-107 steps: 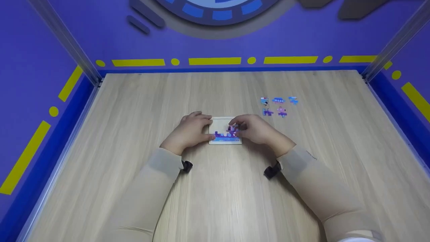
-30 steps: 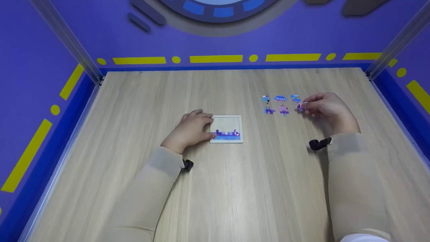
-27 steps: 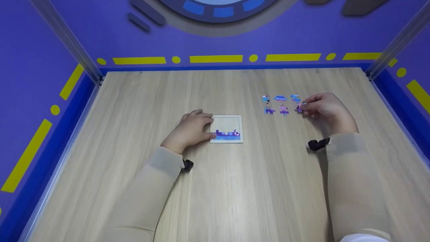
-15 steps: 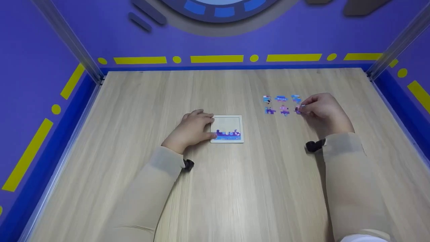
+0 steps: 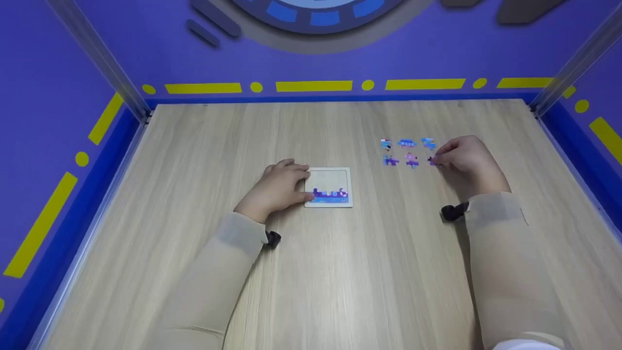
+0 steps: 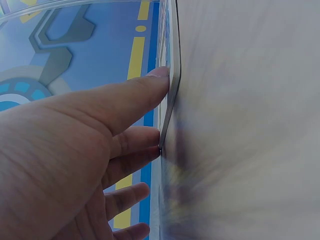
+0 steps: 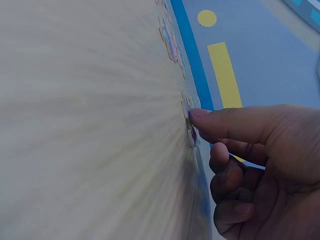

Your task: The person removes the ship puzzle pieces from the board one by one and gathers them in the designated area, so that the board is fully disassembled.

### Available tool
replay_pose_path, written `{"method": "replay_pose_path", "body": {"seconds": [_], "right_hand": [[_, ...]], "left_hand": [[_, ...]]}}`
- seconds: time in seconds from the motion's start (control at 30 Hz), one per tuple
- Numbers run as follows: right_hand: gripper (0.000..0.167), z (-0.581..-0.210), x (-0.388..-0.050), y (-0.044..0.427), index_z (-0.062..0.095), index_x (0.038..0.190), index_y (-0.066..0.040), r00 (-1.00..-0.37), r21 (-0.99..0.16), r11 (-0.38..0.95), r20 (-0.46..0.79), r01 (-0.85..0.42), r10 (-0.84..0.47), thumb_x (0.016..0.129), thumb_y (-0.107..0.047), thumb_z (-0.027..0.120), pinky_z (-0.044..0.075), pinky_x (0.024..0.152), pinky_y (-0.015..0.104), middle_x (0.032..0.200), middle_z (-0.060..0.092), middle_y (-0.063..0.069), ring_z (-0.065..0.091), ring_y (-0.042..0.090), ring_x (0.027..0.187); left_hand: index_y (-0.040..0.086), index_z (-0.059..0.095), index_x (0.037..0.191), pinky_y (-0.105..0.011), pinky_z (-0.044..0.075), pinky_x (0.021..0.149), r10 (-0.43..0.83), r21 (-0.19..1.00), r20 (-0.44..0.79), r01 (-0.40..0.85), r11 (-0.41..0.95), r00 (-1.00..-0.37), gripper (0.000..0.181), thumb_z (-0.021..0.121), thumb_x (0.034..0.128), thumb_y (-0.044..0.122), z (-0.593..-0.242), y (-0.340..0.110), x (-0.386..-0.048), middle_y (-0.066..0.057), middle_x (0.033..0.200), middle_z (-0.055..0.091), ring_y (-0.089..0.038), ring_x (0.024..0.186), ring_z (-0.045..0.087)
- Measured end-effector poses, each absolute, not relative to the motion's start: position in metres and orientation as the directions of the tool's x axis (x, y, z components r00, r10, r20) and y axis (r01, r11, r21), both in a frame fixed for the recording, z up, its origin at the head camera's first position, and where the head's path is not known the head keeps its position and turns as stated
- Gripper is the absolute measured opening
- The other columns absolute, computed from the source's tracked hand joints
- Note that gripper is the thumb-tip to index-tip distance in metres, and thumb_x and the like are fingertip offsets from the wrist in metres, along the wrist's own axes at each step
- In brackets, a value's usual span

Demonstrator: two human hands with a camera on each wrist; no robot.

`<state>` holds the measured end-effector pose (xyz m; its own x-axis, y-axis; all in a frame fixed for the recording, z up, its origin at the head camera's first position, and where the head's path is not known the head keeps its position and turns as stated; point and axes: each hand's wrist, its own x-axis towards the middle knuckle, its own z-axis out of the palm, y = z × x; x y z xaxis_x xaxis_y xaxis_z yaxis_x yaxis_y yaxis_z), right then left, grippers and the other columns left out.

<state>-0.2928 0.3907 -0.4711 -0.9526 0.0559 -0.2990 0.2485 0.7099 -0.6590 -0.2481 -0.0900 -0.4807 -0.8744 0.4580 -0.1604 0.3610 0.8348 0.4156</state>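
Observation:
My left hand (image 5: pixel 277 189) rests at the left edge of a small square puzzle tray (image 5: pixel 328 169). Its thumb lies on the tray's face and the other fingers are loosely spread, as the left wrist view (image 6: pixel 120 125) also shows. A strip of purple and blue puzzle pieces (image 5: pixel 330 197) fills the tray's lower part; bare board shows above it. My right hand (image 5: pixel 469 158) pinches a purple puzzle piece (image 5: pixel 431 160) between thumb and index finger, low at the table. In the right wrist view that piece (image 7: pixel 194 137) is seen edge-on, partly behind the thumb (image 7: pixel 201 114).
Several loose puzzle pieces lie in two rows left of my right hand, among them a blue one (image 5: pixel 406 143) and a pink one (image 5: pixel 411 159). The wood-grain table (image 5: pixel 330 272) is bounded by a purple back wall (image 5: pixel 311 63) and side walls.
My right hand has left the tray with the purple piece and gone right to the loose pieces. There it shifted slightly left, bringing the piece down into the front row. My left hand stays.

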Motion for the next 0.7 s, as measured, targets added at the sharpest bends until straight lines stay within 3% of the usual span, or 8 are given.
{"method": "replay_pose_path", "body": {"seconds": [0.2,0.47,0.7], "right_hand": [[0.031,-0.468,-0.294,0.384,0.077,0.125,0.002,-0.958,-0.674,0.697,-0.278,0.246,0.069,0.107,-0.023,0.077,0.051,0.099,0.044,0.123,0.077,0.012,0.061,0.032,0.118],[0.039,-0.458,-0.297,0.362,0.075,0.128,-0.002,-0.981,-0.683,0.709,-0.182,0.174,0.065,0.110,-0.035,0.074,0.054,0.081,0.034,0.115,0.071,0.009,0.064,0.026,0.101],[0.040,-0.450,-0.293,0.327,0.077,0.131,-0.006,-0.990,-0.696,0.709,-0.143,0.114,0.020,0.112,-0.040,0.070,0.054,0.085,0.033,0.127,0.071,0.014,0.061,0.024,0.105]], "left_hand": [[0.012,0.067,0.159,-0.064,0.024,0.142,0.464,0.398,-0.159,0.374,0.838,-0.872,0.067,0.080,0.1047,0.048,-0.480,-0.090,-0.249,-0.002,0.177,0.053,-0.038,0.175,0.031],[0.013,0.066,0.160,-0.064,0.023,0.142,0.462,0.394,-0.161,0.372,0.840,-0.872,0.067,0.080,0.1049,0.048,-0.479,-0.089,-0.248,-0.002,0.178,0.052,-0.038,0.175,0.031],[0.012,0.066,0.160,-0.064,0.024,0.142,0.463,0.397,-0.157,0.373,0.839,-0.872,0.067,0.080,0.1048,0.048,-0.479,-0.089,-0.248,-0.002,0.177,0.053,-0.038,0.174,0.031]]}}
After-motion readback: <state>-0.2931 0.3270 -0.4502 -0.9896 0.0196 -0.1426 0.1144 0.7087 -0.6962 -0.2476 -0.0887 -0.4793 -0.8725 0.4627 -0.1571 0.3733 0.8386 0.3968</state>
